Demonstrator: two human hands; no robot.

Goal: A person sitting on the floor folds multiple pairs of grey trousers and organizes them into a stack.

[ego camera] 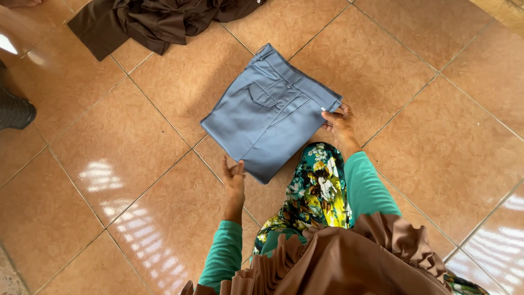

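Trousers [270, 112], folded, lie diagonally just beyond me; left hand [234, 175] open at near corner, right hand [339, 123] pinching waistband corner.

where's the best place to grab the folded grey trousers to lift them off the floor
Probably the two near corners of the folded grey trousers, from the person's side: the left hand and right hand already sit there, and the flat stacked layers would likely stay together.

Brown cloth pile [158, 19] and dark shoe [15, 112] cropped by the frame's top and left edges.
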